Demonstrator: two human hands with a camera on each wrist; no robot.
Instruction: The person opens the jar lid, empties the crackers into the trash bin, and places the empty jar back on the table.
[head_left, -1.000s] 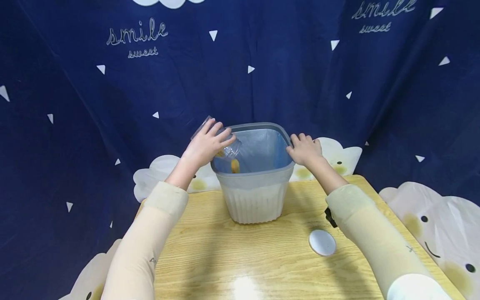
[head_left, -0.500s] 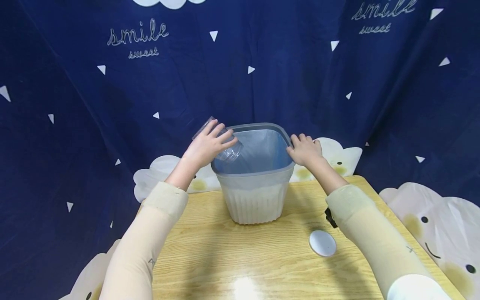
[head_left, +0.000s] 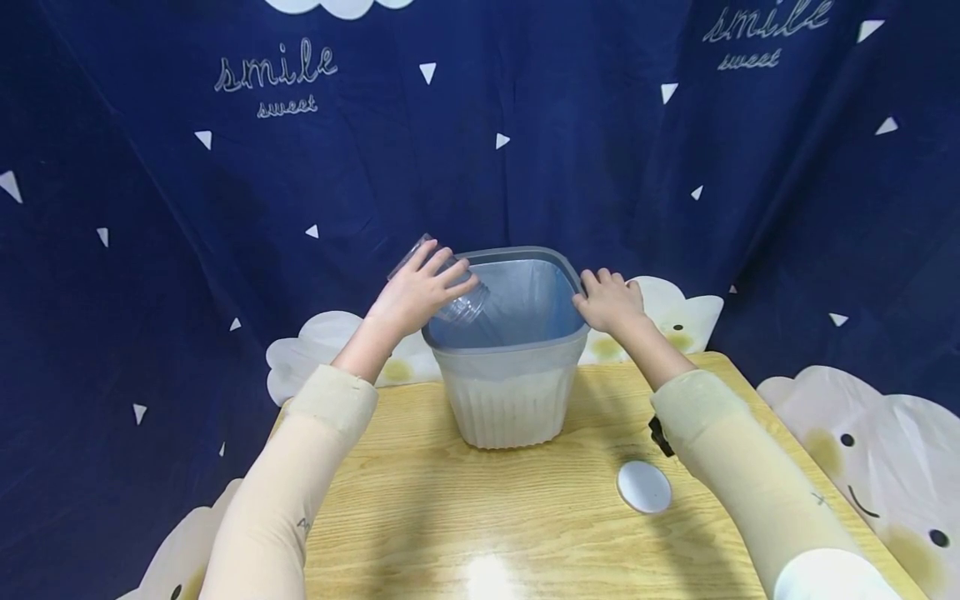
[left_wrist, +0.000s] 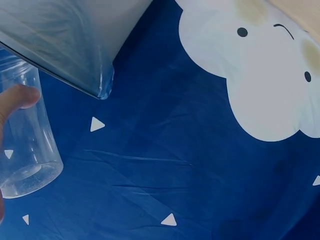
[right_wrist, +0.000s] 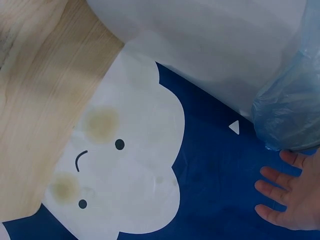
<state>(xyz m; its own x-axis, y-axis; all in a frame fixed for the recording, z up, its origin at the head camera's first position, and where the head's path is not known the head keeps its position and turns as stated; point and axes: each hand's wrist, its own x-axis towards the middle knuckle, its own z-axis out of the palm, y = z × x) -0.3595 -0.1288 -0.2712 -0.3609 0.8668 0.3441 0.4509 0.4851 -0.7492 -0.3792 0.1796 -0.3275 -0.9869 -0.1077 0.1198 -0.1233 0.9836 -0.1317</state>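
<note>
My left hand (head_left: 416,292) grips a clear plastic jar (left_wrist: 37,145), its thumb along the side in the left wrist view. The jar is tilted, base up to the left, its ribbed neck over the inside of a bin; no contents show in it. The light plastic bin (head_left: 513,400) has a grey rim and a bluish bag lining (head_left: 517,292). On the bin's right side rests my right hand (head_left: 611,298), at the rim. The right wrist view shows the fingers (right_wrist: 272,190) spread and fairly straight beside the bag's folded edge.
A round whitish lid (head_left: 645,486) lies on the wooden table (head_left: 465,500) near the right forearm. Dark blue cloth (head_left: 525,108) with white triangles and clouds hangs behind and around the table.
A yellow-orange piece seen at the jar's mouth has dropped out of sight into the bin. The jar has shifted slightly to the right; the right hand stays at the rim.
</note>
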